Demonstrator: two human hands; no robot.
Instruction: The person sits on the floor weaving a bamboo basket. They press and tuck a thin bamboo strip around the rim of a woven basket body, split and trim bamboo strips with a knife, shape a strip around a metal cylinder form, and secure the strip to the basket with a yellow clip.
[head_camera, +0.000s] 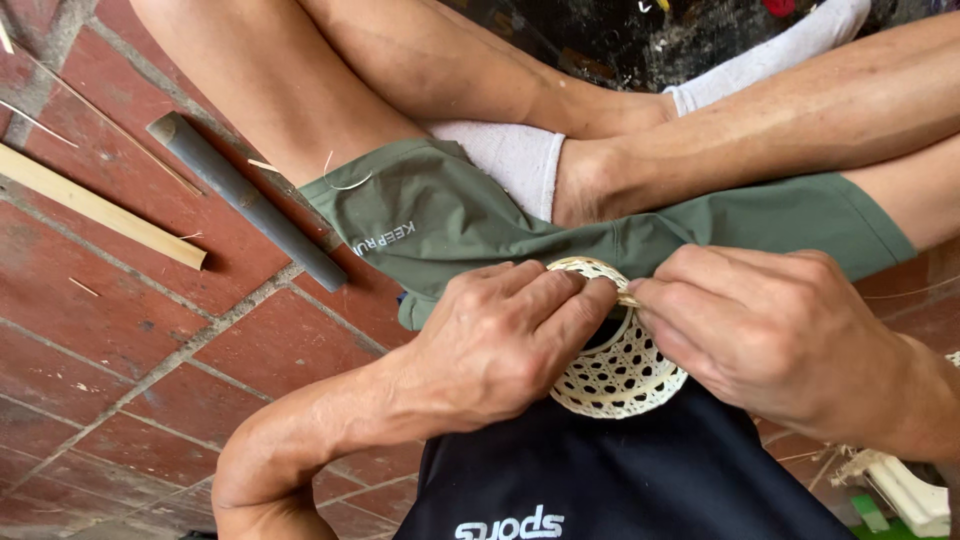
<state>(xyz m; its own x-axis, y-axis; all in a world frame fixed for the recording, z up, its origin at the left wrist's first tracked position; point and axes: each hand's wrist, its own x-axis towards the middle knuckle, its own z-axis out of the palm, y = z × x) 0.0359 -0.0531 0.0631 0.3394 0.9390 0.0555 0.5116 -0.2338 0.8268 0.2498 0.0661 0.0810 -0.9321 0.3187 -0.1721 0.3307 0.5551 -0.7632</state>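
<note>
Nearest the camera: dark shirt (620, 470) at the bottom edge, and just above it the small woven basket (620, 370) resting in the lap.
Fingers, left hand (500, 345): curled shut over the basket's left side and rim, thumb and forefinger pressed toward the top edge; nothing else held.
Fingers, right hand (770, 335): closed in a pinch on a thin pale strip (627, 298) at the rim, the remaining fingers folded against the basket's right wall.
Where the basket sits: between both hands, against the green shorts (440, 230), near the middle of the view, tipped so its side faces the camera.
How it likely handles: light, open lattice weave, springy rather than rigid; thin strands look easy to crush or snap, so pressure seems best spread across the wall and the thicker rim band, not on single strands.
Where to hold: rim band at the top, with a cupped palm under the rounded wall.
Contents: the mouth is covered by the fingers; I cannot tell whether anything lies inside.
Further out, left: brick floor (110, 330) with a grey tube (245, 200) lying slantwise and a pale flat slat (95, 205) beyond it, apart from each other.
Far right, low: white scraps (905, 490) on the floor.
</note>
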